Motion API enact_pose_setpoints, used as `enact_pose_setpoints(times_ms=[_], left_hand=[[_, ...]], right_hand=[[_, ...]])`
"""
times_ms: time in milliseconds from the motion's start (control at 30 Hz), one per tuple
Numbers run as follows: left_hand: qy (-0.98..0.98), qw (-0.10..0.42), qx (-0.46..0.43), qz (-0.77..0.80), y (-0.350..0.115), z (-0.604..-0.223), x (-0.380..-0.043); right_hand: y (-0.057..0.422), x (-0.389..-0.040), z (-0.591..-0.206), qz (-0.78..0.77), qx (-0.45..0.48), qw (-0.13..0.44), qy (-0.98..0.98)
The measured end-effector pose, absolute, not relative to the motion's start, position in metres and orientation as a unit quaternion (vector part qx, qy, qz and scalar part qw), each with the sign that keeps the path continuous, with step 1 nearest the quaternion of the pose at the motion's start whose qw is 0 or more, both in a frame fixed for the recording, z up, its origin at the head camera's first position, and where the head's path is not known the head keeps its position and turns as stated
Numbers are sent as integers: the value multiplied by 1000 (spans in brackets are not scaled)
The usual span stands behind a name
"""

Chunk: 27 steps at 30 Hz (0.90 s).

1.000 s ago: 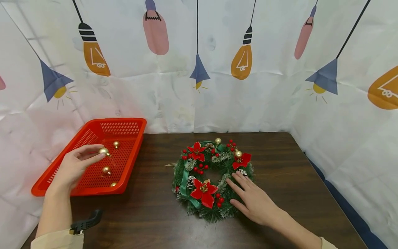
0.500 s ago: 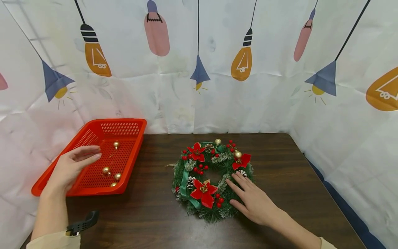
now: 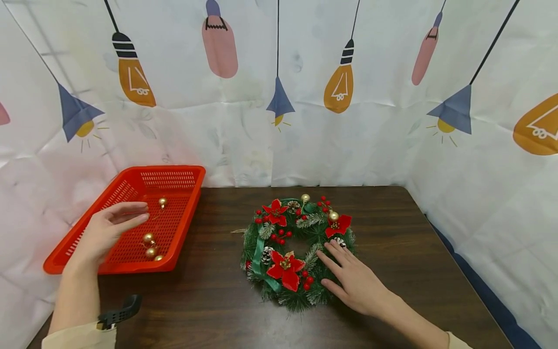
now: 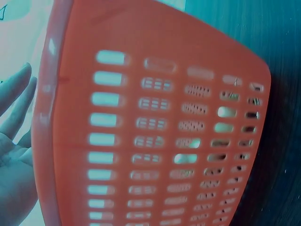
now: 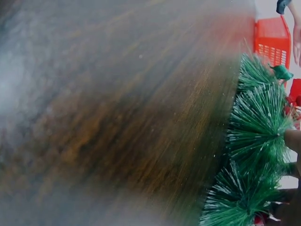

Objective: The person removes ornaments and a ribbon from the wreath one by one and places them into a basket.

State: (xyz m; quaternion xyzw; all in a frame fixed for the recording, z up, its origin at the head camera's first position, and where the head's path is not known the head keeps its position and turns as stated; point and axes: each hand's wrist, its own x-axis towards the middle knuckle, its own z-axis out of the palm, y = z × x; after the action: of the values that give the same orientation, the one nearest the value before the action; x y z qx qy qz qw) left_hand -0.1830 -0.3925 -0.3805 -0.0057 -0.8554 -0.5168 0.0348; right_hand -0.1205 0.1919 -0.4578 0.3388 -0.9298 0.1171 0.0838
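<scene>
My left hand (image 3: 97, 233) hovers above the red plastic basket (image 3: 188, 228), thumb and fingers apart with nothing between them. Below and beside it several small gold baubles lie on the basket floor; one bauble (image 3: 162, 202) is toward the back, another bauble (image 3: 151, 252) toward the front. In the left wrist view, the basket's slotted wall (image 4: 155, 188) stands in front of my fingers. My right hand (image 3: 357, 283) rests with spread fingers on the right side of a green Christmas wreath (image 3: 296, 301). Red poinsettias, berries, pinecones, ribbon and gold balls decorate the wreath.
A dark wood table (image 3: 209, 310) carries the basket at left and the wreath right of centre. Behind and at the sides hangs a white curtain (image 3: 244, 145) printed with lamps. A black strap (image 3: 119, 314) sits on my left wrist.
My left hand has let go of a gold bauble, which dropped into the basket and rolled to rest beside the others near the front. The right hand stays on the wreath.
</scene>
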Motion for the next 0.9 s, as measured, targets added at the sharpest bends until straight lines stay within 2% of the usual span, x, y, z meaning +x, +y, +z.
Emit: enact_pose_setpoints(times_ms=[200,467,900], left_hand=[[-882,23,-14,-471,-376,-378,-188],[-885,34,-56,-462,-355,-377,-193],[-889,32,-98,-445,-336,-375,-197]], right_hand=[[188,-119,-457,126,329,85,-932],[182,-117,-458,125,302,75,-942],[185,-120,-462,171,325,83,-926]])
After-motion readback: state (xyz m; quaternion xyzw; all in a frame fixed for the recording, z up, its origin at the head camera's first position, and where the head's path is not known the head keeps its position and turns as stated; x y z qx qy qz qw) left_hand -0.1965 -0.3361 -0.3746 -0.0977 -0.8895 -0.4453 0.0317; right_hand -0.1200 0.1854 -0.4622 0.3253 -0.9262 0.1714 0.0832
